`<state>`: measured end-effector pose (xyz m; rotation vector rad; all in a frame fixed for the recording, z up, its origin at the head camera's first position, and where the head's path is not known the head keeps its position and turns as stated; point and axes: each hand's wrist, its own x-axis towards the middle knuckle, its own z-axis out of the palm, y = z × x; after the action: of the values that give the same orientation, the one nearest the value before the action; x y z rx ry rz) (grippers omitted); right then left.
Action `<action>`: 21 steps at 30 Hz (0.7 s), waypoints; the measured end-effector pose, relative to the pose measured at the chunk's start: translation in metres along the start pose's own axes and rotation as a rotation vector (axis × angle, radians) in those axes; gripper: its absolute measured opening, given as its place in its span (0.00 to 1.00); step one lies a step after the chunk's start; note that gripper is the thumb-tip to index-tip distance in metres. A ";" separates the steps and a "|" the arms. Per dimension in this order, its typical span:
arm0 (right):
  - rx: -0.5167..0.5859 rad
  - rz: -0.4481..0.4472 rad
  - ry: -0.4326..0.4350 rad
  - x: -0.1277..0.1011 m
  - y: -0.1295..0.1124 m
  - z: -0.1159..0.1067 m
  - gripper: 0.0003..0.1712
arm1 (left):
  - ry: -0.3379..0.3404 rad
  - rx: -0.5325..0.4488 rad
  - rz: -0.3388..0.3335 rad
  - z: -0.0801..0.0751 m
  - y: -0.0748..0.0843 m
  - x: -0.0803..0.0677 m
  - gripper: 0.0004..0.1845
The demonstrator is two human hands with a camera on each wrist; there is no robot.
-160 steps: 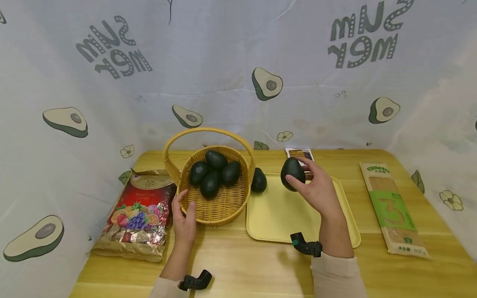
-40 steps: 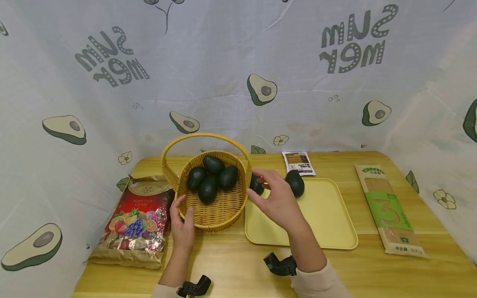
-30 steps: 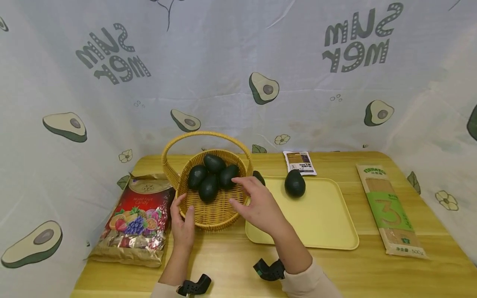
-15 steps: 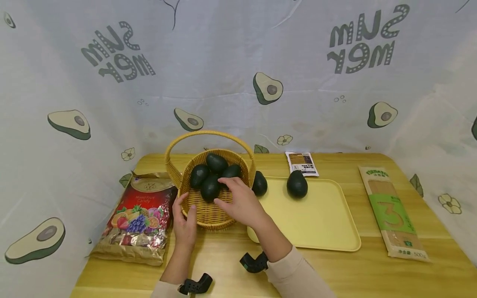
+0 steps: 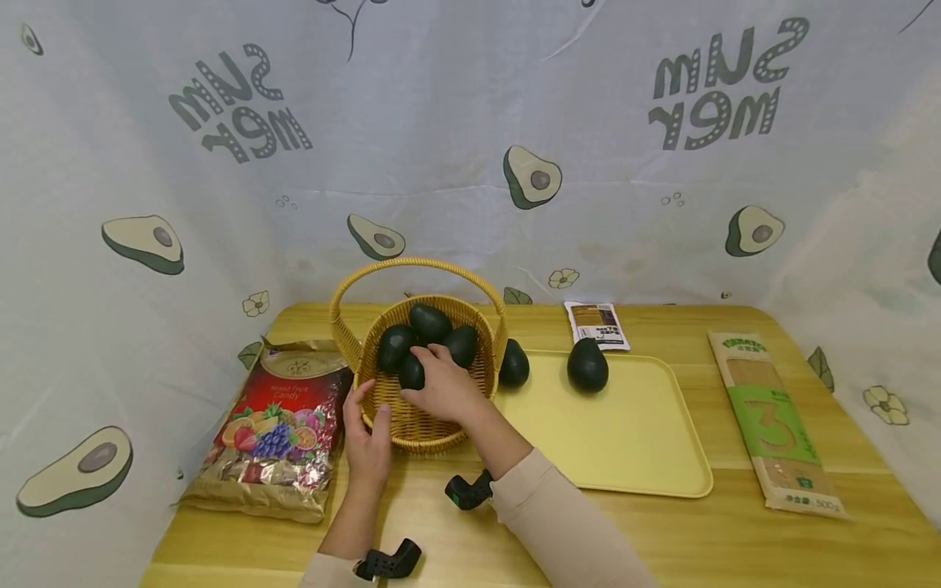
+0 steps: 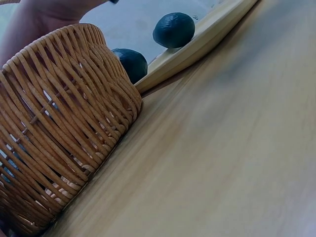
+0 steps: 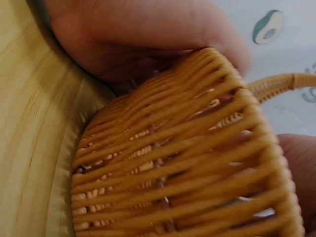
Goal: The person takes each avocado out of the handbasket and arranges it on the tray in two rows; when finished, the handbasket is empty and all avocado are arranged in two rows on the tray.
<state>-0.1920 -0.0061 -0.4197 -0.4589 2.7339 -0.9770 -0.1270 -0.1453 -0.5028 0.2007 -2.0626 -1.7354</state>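
Nearest the person, the left hand rests against the near wall of the wicker basket, fingers straight along the weave and thumb up at the rim, so it steadies the basket without curling round it. The right wrist view shows that palm pressed against the wicker from the near side.

Just beyond, the right hand reaches over the basket's near rim and into it. Its fingers curl over the nearest avocado inside, gripping it. Three more avocados lie deeper in the basket: one at the left, one at the back, and one at the right, all touching one another. The basket's arched handle stands upright above them.

Right of the basket lies a yellow tray. One avocado sits at the tray's far left corner, just beside the basket's wall; the left wrist view shows it close behind the wicker. Another avocado stands farther right of the basket on the tray's far edge.

Left of the basket lies a candy bag, touching the left hand's side. Well right of the basket, past the tray, lies a noodle packet. Farthest from the basket's right rear, a small sachet lies flat on the wooden table.
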 end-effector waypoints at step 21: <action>0.109 -0.008 0.087 0.000 0.002 0.009 0.30 | -0.004 -0.001 0.005 -0.001 0.000 0.000 0.22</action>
<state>-0.1895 -0.0099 -0.4274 -0.4189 2.7387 -1.1673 -0.1264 -0.1457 -0.5025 0.1914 -2.0630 -1.7353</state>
